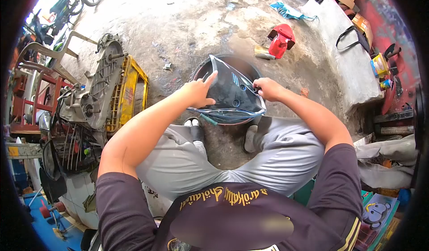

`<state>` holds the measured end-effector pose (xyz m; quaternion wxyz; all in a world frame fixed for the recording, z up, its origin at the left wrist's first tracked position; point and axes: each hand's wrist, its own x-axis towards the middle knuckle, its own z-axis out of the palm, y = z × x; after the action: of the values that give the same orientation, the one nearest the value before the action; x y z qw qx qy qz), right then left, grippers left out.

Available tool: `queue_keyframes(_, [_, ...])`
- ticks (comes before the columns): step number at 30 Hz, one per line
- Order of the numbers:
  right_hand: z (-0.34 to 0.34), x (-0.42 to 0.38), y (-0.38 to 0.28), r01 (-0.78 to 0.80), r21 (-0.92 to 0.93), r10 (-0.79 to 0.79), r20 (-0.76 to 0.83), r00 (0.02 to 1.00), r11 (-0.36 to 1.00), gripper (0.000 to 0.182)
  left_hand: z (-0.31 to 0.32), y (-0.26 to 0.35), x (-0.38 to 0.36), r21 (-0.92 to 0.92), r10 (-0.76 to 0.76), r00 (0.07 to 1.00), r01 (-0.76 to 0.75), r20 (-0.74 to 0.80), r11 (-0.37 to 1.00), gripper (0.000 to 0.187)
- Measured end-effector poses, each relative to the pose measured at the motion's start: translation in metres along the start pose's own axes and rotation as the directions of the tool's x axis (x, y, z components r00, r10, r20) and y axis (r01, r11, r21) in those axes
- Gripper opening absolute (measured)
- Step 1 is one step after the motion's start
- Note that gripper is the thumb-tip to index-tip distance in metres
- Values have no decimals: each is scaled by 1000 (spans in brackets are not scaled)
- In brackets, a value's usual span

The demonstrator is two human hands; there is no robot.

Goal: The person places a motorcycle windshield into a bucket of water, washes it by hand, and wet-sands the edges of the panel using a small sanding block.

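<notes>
A dark triangular plastic panel (223, 90) with two round holes and a small striped mark lies across a round black tub (201, 68) between my knees. My left hand (199, 91) rests against the panel's left side, its fingers spread. At the panel's right edge my right hand (267, 89) has its fingers closed in a pinch on something small and dark by the edge. Under the panel's near edge, bundled clear and bluish strips are visible. A green-handled tool (208, 119) sits at the tub's near rim.
At the left, a metal engine casing (105, 79) leans by a yellow crate (130, 90). Beyond the tub lie a red part (281, 41) and a blue plastic bag (288, 11). A concrete ledge (333, 63) runs along the right.
</notes>
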<state>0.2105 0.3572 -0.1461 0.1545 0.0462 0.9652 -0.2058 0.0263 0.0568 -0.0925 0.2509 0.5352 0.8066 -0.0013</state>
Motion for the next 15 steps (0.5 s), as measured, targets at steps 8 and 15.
queue_keyframes(8, [-26,-9,20,1,-128,-10,-70,998,992,25,-17,-6,11,-7,31,999,-31,-27,1000,111])
queue_keyframes(15, [-35,-17,20,-89,-60,84,-75,994,994,27,6,-14,18,-321,90,990,-121,-111,939,111])
